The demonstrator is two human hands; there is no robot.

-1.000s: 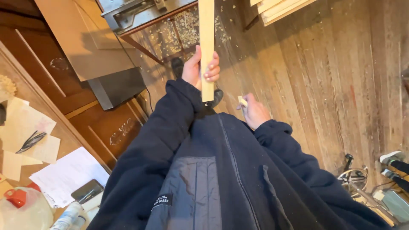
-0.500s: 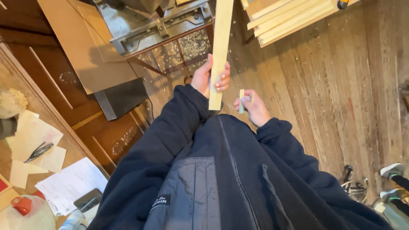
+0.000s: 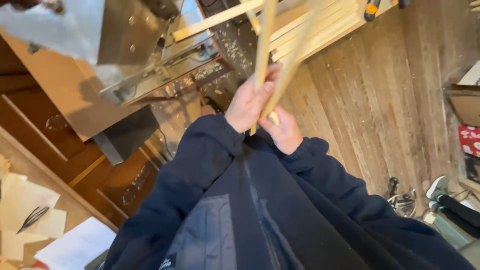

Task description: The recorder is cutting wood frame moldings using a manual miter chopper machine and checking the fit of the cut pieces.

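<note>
1. fingers of the left hand [image 3: 247, 102] wrap closed around a pale wooden strip [image 3: 263, 47], gripping it near its lower end; the strip rises steeply, tilted slightly, in front of the dark jacket.
2. fingers of the right hand [image 3: 285, 132] curl under a second, blurred strip [image 3: 287, 75] that leans just beside the first; whether they pinch it fully or only steady it cannot be told.
3. both hands sit close together, almost touching, above the plank floor [image 3: 380, 100].
4. beyond them, a stack of similar strips [image 3: 320, 25] lies near a metal machine [image 3: 145, 55] dusted with shavings.
5. papers and scissors [image 3: 32, 217] rest on the counter [image 3: 15, 165] at lower left.
6. handling note: long thin stock held at one end tends to whip; a firm closed grip, both strips kept parallel, and the upper ends kept clear of the machine would likely give best control.
</note>
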